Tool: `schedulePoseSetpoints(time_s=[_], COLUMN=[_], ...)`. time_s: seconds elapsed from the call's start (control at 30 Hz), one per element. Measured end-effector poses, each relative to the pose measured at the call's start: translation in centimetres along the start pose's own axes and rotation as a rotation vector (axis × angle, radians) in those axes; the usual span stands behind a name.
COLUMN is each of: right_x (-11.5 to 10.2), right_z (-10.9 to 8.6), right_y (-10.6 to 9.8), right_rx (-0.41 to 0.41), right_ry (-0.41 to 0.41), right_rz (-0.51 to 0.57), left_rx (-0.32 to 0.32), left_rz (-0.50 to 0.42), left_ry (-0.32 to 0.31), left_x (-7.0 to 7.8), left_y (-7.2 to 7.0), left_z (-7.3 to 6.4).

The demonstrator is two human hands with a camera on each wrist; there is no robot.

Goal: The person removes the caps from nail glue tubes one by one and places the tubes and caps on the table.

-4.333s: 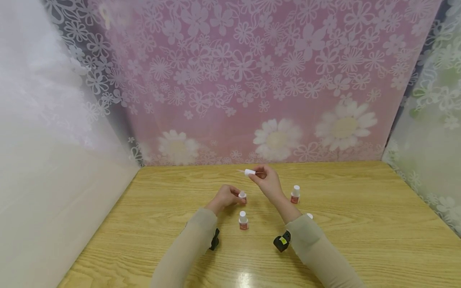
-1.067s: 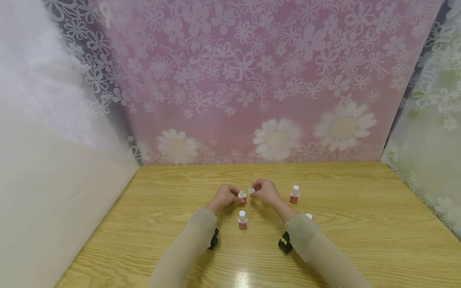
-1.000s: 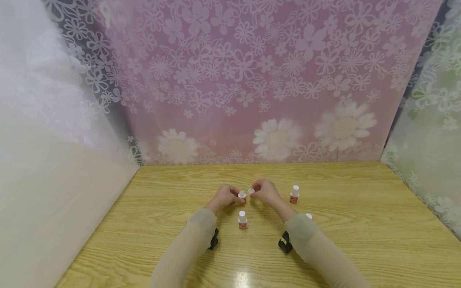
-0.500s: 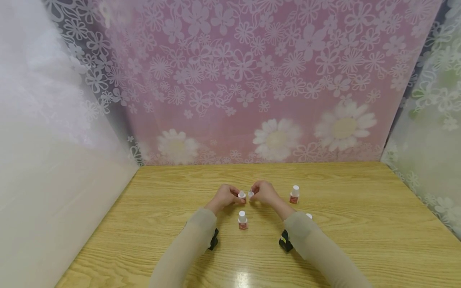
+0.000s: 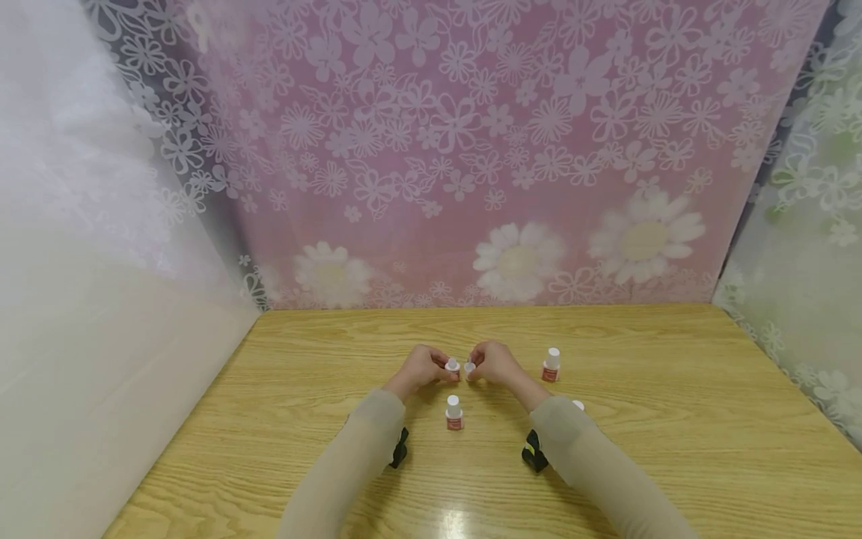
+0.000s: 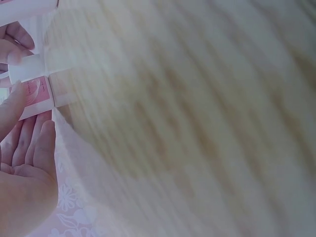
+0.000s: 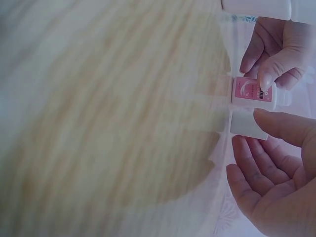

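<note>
On a counter (image 5: 687, 434), the left hand (image 5: 420, 367) holds a bottle (image 5: 453, 372); just right of it, the right hand (image 5: 496, 362) holds a cap (image 5: 469, 371). A second bottle (image 5: 454, 414) stands in front, nearer the viewer. Right of the right hand stands a third bottle (image 5: 551, 365); a fourth bottle (image 5: 578, 405) is mostly hidden by the right sleeve (image 5: 572, 442). Behind hangs a sheet (image 5: 431, 180).

A flat yellow-brown tabletop with wood grain (image 5: 707, 419) carries several small white plastic bottles with red labels. An uncapped one (image 5: 453, 372) stands upright just beside a short white cylindrical cap (image 7: 247, 124). Nearer the viewer, a capped bottle (image 5: 454, 414) stands upright; another capped bottle (image 5: 551, 366) stands to the right. A white top (image 5: 578, 405) shows past a sleeve, the rest hidden.
</note>
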State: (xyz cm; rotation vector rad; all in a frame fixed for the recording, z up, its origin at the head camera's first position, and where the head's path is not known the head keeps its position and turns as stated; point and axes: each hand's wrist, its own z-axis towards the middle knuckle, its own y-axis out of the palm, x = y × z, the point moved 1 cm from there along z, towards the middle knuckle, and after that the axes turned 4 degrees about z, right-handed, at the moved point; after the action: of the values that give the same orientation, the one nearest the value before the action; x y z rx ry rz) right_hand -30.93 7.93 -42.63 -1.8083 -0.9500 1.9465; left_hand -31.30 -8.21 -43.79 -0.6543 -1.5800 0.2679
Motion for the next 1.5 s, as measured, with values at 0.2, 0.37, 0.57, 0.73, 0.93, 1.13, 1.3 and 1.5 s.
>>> schedulePoseSetpoints(time_s=[0.2, 0.37, 0.57, 0.73, 0.93, 1.13, 1.3, 1.5], right_x=[0.1, 0.0, 0.0, -0.1, -0.1, -0.1, -0.2, -0.2], right_z=[0.1, 0.1, 0.1, 0.0, -0.1, -0.1, -0.2, -0.3], right_y=[0.1, 0.1, 0.1, 0.1, 0.1, 0.1, 0.2, 0.1], right_rx=[-0.013, -0.014, -0.023, -0.032, -0.052, -0.054, -0.054, -0.053], right_ry=[-0.008, -0.004, 0.004, 0.004, -0.007, -0.013, -0.007, -0.003], right_rz=[-0.007, -0.001, 0.003, 0.013, 0.022, 0.021, 0.022, 0.023], left_rx=[-0.014, -0.024, -0.027, -0.032, -0.034, -0.036, -0.035, -0.040], left_rz=[-0.008, -0.006, -0.002, -0.018, -0.010, 0.005, 0.001, -0.011], left_ry=[0.025, 0.028, 0.018, 0.013, 0.012, 0.013, 0.007, 0.028], left_x=[-0.1, -0.1, -0.3, -0.4, -0.5, -0.4, -0.4, -1.6], left_y=[0.0, 0.0, -0.1, -0.1, -0.1, 0.0, 0.0, 0.3], left_z=[0.1, 0.2, 0.4, 0.5, 0.6, 0.6, 0.5, 1.7])
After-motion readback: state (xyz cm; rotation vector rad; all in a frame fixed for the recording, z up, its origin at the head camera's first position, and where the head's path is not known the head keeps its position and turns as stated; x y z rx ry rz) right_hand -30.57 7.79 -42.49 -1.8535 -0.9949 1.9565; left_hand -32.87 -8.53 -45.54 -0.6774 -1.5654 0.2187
